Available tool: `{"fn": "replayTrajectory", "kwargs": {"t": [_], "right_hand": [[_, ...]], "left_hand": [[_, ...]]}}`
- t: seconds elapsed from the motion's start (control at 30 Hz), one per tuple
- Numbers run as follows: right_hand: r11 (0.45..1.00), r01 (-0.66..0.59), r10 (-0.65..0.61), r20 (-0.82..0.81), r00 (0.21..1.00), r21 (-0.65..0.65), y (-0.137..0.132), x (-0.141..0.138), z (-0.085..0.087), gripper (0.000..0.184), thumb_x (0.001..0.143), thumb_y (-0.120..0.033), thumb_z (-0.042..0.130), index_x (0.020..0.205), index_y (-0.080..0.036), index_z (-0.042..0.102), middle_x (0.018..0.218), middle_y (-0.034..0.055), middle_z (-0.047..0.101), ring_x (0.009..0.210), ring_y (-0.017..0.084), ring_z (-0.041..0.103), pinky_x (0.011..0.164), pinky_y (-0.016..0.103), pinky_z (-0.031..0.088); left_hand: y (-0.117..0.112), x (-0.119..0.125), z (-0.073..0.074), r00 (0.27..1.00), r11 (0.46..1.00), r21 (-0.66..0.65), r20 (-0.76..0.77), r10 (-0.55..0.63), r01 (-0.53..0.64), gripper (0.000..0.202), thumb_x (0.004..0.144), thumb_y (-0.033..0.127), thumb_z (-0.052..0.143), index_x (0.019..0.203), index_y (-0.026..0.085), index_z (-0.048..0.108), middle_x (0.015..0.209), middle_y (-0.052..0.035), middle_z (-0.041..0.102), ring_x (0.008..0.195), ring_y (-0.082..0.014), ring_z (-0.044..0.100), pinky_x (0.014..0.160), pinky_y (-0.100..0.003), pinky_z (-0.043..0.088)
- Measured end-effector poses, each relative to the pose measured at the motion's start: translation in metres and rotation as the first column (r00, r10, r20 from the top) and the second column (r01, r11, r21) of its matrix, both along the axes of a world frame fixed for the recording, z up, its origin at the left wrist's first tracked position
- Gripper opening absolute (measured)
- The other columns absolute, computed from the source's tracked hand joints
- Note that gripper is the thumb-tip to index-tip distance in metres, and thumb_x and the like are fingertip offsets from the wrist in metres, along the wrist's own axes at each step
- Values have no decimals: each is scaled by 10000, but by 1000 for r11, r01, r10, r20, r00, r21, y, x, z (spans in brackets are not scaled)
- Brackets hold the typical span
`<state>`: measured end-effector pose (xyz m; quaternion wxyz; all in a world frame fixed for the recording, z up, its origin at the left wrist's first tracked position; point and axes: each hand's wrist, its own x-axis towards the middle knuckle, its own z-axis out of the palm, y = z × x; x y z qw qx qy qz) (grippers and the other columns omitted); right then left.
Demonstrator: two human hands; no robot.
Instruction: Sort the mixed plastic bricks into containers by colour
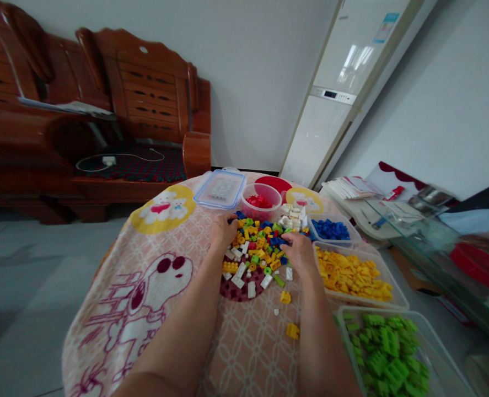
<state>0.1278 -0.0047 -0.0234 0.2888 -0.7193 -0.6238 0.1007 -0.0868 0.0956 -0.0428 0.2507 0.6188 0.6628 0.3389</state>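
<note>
A mixed pile of toy bricks (254,251) in yellow, blue, white, green and red lies on the table. My left hand (222,232) is at the pile's left edge, its fingers curved and apart, touching bricks near the far side; I see nothing held in it. On the pile's right side, my right hand (299,249) has its thumb and fingers closed around a blue toy brick (284,260), partly hidden by the fingers. Two yellow bricks (293,331) and a small white piece (276,312) lie apart, nearer me.
Clear boxes hold blue bricks (330,230), yellow bricks (354,275) and green bricks (391,353) along the right. A round tub (262,202) contains red bricks. Beside it are a blue-rimmed lid (220,189) and white bricks (293,218). A glass-topped table (418,248) stands right.
</note>
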Motion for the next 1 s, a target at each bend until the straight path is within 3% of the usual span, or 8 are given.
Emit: {"fn": "replayTrajectory", "kwargs": {"t": [0.13, 0.37, 0.6, 0.73, 0.87, 0.93, 1.0], "right_hand": [[999, 15, -10, 143, 990, -29, -1, -4, -1, 266, 796, -151, 643, 1035, -196, 749, 1131, 98, 722, 1088, 226, 641, 977, 318, 445], [998, 15, -5, 150, 989, -66, -2, -2, 2, 253, 835, -163, 619, 1053, -201, 741, 1105, 77, 732, 1042, 207, 656, 942, 298, 451], [997, 21, -7, 181, 983, -75, -3, -5, 1, 307, 814, -171, 647, 1109, -178, 732, 1136, 118, 723, 1094, 231, 646, 971, 309, 443], [1000, 14, -13, 74, 997, -17, -2, 1, 4, 289, 797, -207, 642, 1064, -162, 743, 1060, 105, 745, 989, 224, 675, 922, 313, 474], [996, 44, -35, -112, 993, 76, -2, 10, 9, 250, 744, -246, 627, 942, -175, 762, 819, 55, 747, 777, 200, 682, 768, 296, 519], [985, 140, -105, -289, 952, 103, 0, 15, 8, 309, 718, -302, 628, 963, -161, 753, 712, 36, 716, 675, 197, 670, 664, 295, 534], [959, 261, -173, -500, 848, 110, 2, 19, 5, 435, 689, -361, 635, 1041, -123, 726, 644, 23, 684, 584, 199, 649, 556, 300, 533]], "left_hand": [[2, 0, -4, 1000, 1000, 13, 11, -11, 11, 359, 847, 266, 532, 1136, 202, 736, 1167, -60, 725, 1061, -220, 650, 979, -308, 467], [3, 0, -8, 1000, 1000, 30, 6, -1, 1, 348, 847, 277, 540, 1124, 212, 741, 1161, -61, 727, 1062, -229, 650, 976, -325, 469], [1, 0, -4, 1000, 1000, 28, -7, 0, 0, 351, 846, 277, 539, 1126, 208, 739, 1152, -62, 730, 1053, -229, 651, 954, -317, 476], [0, 0, -1, 1000, 1000, 12, 11, -1, 1, 360, 845, 271, 541, 1140, 200, 735, 1150, -67, 731, 1042, -229, 657, 946, -315, 478], [0, 0, -1, 1000, 1000, 10, 9, 0, 0, 361, 844, 269, 538, 1138, 197, 736, 1148, -76, 731, 1035, -235, 660, 939, -325, 481], [1, 0, -2, 1000, 1000, 14, 8, -6, 6, 364, 845, 269, 534, 1141, 198, 735, 1153, -76, 729, 1040, -236, 658, 943, -328, 480], [1, 0, -2, 1000, 1000, 11, 6, -1, 1, 366, 846, 274, 534, 1144, 204, 733, 1157, -73, 728, 1046, -236, 655, 948, -331, 479]]}}
